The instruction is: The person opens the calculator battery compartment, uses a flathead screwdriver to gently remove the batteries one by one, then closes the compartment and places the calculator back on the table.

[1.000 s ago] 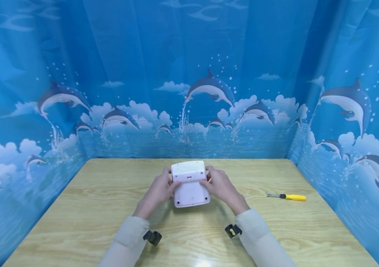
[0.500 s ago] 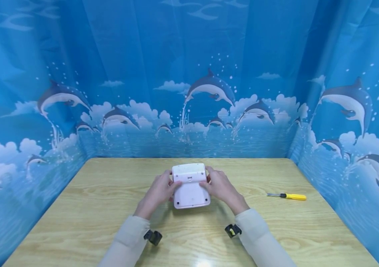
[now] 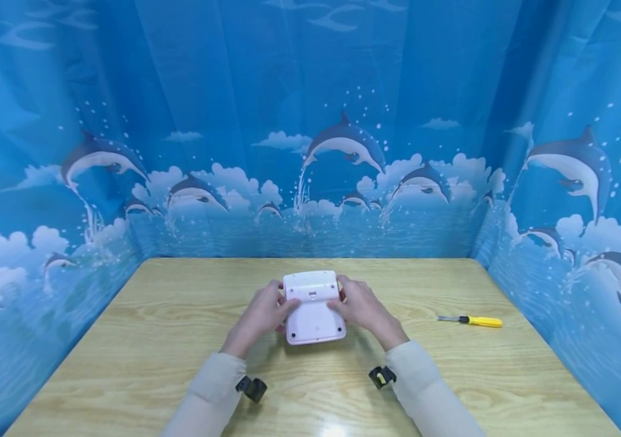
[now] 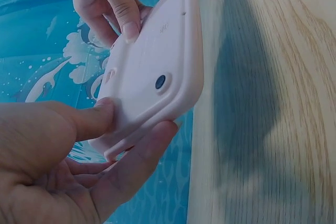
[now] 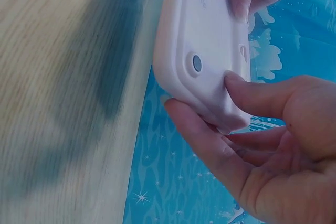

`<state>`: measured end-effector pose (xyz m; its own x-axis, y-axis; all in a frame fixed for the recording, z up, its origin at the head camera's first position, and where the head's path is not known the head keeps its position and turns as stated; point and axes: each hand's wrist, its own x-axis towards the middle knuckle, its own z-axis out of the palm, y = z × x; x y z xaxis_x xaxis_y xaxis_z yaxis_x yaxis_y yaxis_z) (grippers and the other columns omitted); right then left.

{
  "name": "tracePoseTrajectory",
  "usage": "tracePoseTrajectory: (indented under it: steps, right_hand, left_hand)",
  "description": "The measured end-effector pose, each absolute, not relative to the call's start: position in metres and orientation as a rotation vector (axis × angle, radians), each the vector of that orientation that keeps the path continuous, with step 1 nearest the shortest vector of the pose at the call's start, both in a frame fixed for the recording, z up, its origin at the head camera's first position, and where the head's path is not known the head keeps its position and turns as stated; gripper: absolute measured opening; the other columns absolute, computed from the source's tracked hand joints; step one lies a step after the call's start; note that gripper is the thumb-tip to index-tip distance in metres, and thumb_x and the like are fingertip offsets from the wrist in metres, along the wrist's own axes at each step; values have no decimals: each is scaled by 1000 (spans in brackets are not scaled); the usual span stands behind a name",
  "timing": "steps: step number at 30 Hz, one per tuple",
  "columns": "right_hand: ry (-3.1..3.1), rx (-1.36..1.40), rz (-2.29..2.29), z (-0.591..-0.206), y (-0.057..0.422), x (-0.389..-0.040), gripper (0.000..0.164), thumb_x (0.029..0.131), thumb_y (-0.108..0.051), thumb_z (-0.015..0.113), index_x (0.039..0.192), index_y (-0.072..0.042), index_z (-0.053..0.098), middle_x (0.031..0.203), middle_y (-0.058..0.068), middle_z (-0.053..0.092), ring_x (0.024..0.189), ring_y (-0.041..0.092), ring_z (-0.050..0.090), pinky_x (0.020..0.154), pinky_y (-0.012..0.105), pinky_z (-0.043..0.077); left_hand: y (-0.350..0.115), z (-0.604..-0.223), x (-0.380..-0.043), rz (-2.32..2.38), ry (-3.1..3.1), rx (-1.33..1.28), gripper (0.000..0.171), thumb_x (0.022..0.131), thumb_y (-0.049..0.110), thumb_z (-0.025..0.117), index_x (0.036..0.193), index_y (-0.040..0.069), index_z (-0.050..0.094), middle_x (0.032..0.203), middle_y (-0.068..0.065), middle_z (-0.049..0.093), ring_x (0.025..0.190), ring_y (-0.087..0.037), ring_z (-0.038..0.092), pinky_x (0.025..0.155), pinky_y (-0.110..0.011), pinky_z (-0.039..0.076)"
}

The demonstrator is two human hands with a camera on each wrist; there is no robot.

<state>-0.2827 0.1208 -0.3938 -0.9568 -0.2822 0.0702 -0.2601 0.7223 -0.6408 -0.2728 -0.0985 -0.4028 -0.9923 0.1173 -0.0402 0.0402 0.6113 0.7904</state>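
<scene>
Both hands hold a pale pink calculator up off the table, its underside turned toward the head camera. That underside shows dark round feet and a small latch; its front face is hidden. On the left edge, my left hand grips it with the thumb on the underside and the fingers behind. Opposite, my right hand pinches the right edge the same way. The left wrist view shows the calculator tilted, with a thumb pressing near each side. In the right wrist view, the right hand's index finger supports a corner of the calculator.
A screwdriver with a yellow handle lies on the wood-grain table to the right, its tip pointing left. Blue curtains printed with dolphins stand along the back and both sides of the table.
The calculator has sunk slightly toward the near side of the table, and both hands have shifted a little with it. Their grip looks the same. The screwdriver has stayed put.
</scene>
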Motion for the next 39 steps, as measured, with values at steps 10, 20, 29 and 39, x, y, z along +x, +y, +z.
tracePoseTrajectory:
  steps: [10, 20, 29, 39]
  right_hand:
    - [2822, -396, -1055, -395, 120, -283, 51, 96, -13, 73, 140, 2, 53, 96, 14, 70, 73, 17, 66, 63, 29, 60]
    - [2696, -341, -1073, -400, 122, -283, 48, 97, -12, 70, 139, 4, 53, 91, 13, 68, 71, 23, 67, 65, 38, 62]
    - [2668, -342, -1049, -409, 123, -285, 49, 96, -10, 70, 139, 7, 52, 88, 13, 68, 68, 21, 67, 62, 36, 62]
    - [2671, -338, -940, -416, 122, -285, 45, 96, -12, 71, 133, 7, 55, 86, 11, 65, 63, 23, 66, 56, 34, 60]
  left_hand:
    - [-97, -404, -272, 1319, 2754, 127, 56, 99, 17, 69, 143, -7, 44, 88, -12, 60, 64, -21, 64, 60, -39, 62]
    - [-97, -410, -272, 1200, 2797, 210, 64, 95, 14, 73, 151, 1, 45, 84, -9, 62, 64, -18, 62, 55, -30, 54]
    - [-96, -419, -274, 1216, 2790, 224, 55, 92, 11, 77, 142, 1, 57, 82, -11, 62, 59, -20, 63, 49, -26, 53]
    - [-93, -431, -273, 1249, 2702, 159, 51, 92, 7, 76, 139, 1, 59, 86, -13, 59, 62, -21, 63, 54, -33, 60]
